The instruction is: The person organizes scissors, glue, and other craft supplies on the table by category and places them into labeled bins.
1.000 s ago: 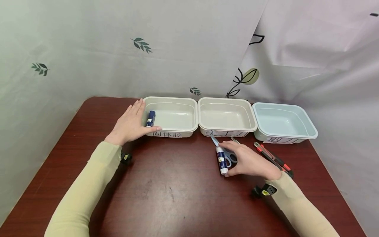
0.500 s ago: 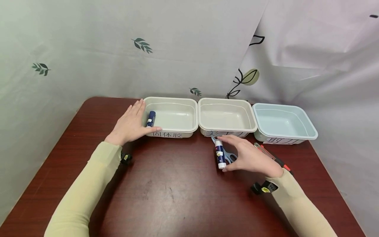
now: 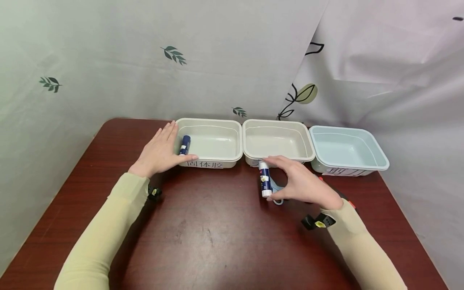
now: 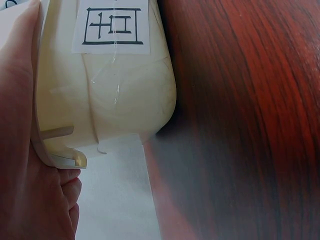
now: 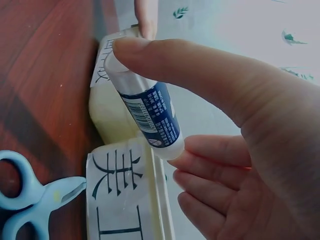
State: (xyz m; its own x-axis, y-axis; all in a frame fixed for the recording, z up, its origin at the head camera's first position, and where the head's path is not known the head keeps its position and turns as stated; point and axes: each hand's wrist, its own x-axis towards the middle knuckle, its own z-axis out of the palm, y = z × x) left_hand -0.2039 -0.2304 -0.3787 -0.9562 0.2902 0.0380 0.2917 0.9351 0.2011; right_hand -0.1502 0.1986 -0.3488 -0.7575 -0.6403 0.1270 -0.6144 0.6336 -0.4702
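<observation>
My right hand (image 3: 304, 183) pinches a blue and white glue stick (image 3: 265, 180) between thumb and fingers, one at each end. It is held up close in front of the middle bin. Light blue scissors (image 5: 42, 197) lie on the table below, partly covered by that hand in the head view. My left hand (image 3: 156, 151) rests on the corner of the left cream bin (image 3: 214, 160), fingers straight along its side and thumb over the front rim. Inside that bin, against its left wall, is another dark blue glue stick (image 3: 185, 144).
A second cream bin (image 3: 279, 158) stands beside the left one, and a pale blue bin (image 3: 349, 166) follows at right. Each has a paper label in front. Red and black utility knives (image 3: 335, 188) lie partly hidden behind the right hand. A patterned curtain (image 3: 203, 72) hangs behind the table.
My right hand has lifted the glue stick and carried it away from me and slightly left, off the scissors toward the middle bin's front. The left hand has stayed in place.
</observation>
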